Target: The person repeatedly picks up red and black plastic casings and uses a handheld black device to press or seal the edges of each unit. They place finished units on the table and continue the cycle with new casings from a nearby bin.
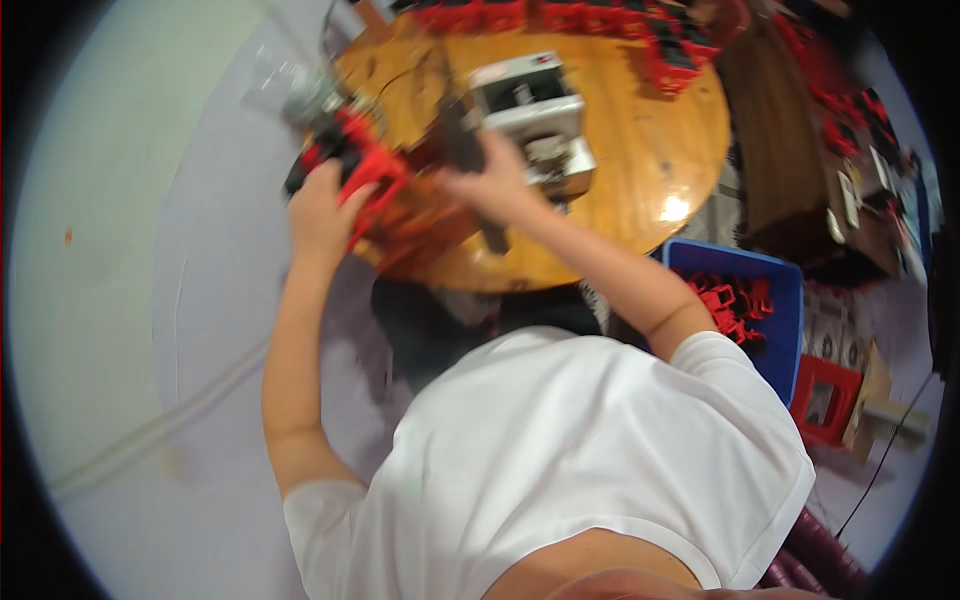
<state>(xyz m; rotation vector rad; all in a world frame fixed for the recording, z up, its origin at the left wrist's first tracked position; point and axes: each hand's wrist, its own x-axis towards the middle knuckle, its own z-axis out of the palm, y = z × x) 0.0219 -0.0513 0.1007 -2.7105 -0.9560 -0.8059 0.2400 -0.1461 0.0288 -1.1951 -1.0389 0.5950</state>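
At the table's left edge, my left hand [322,215] has its fingers and thumb on a red and black plastic part [372,170]. More red and black pieces lie against it, too blurred to separate. Over the table, my right hand [495,185] is closed around a long dark tool [460,135], smeared by motion, so its kind is unclear. An orange-red blurred shape [415,225] lies between the two hands. Just right of the tool stands a white box-shaped device [528,95] with a dark recess. A small open white box [570,165] with brownish contents sits in front of it.
Rows of red and black parts [590,18] line the far edge of the round wooden table [640,150]. A clear plastic bag [280,85] is at the far left. To the right stand a blue bin [790,310] of red parts, a red stool [825,400] and a brown cabinet [780,150].
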